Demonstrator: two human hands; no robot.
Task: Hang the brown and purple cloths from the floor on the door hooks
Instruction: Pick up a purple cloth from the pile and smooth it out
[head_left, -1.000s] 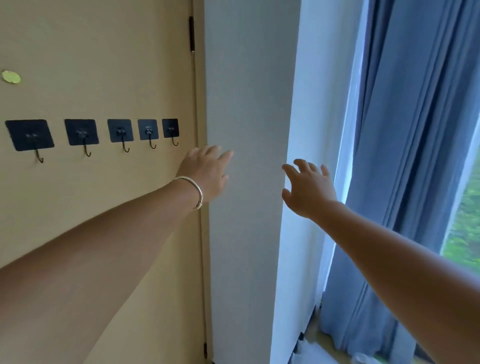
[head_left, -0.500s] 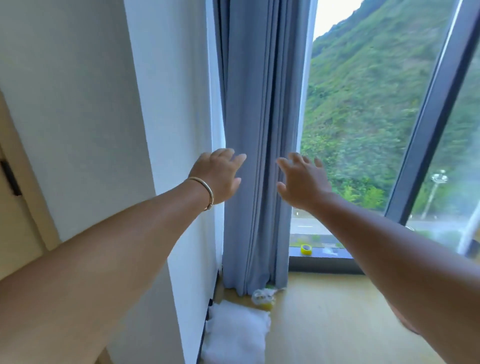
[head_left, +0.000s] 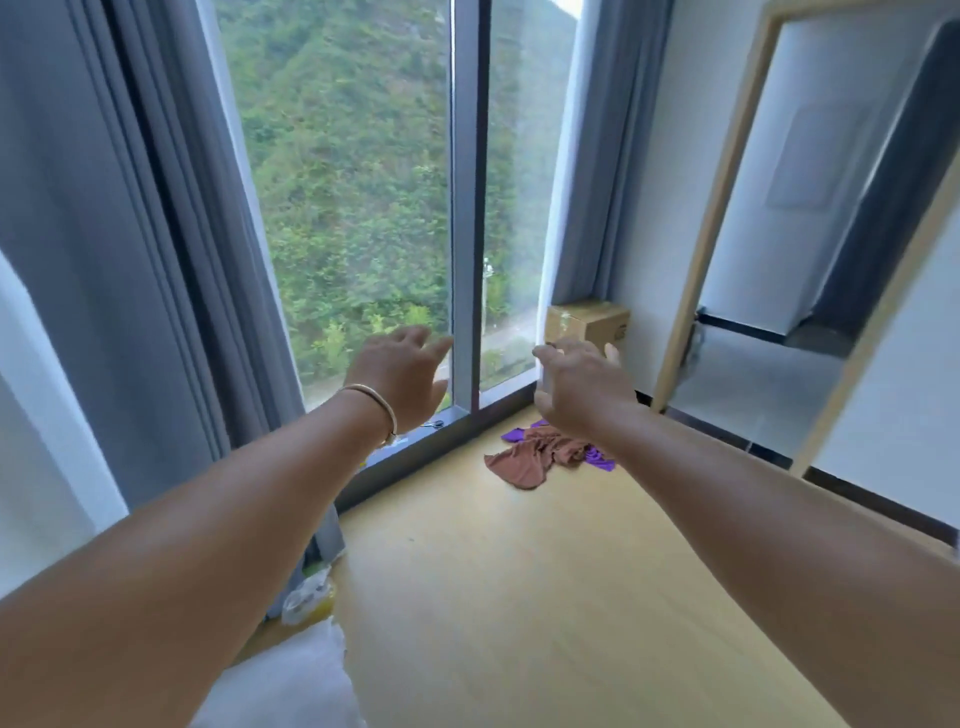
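Note:
A crumpled brown cloth (head_left: 530, 457) lies on the wooden floor near the window corner. A purple cloth (head_left: 597, 457) lies partly under it, showing at its far and right edges. Both my arms are stretched forward at about chest height. My left hand (head_left: 402, 374), with a gold bangle on the wrist, is open with relaxed fingers and holds nothing. My right hand (head_left: 579, 384) is also open and empty, in the air above the cloths. The door and its hooks are out of view.
A tall window (head_left: 363, 208) with grey curtains (head_left: 130, 260) fills the left and middle. A cardboard box (head_left: 587, 322) stands in the corner. A wood-framed mirror (head_left: 727, 208) leans on the right wall. White padding (head_left: 291, 680) and a plastic bag (head_left: 309, 597) lie on the floor at lower left.
My view has swung right, from the door with its hooks past the wall and curtain to the window corner. The cloths on the floor have come into sight. Both hands stay open and empty.

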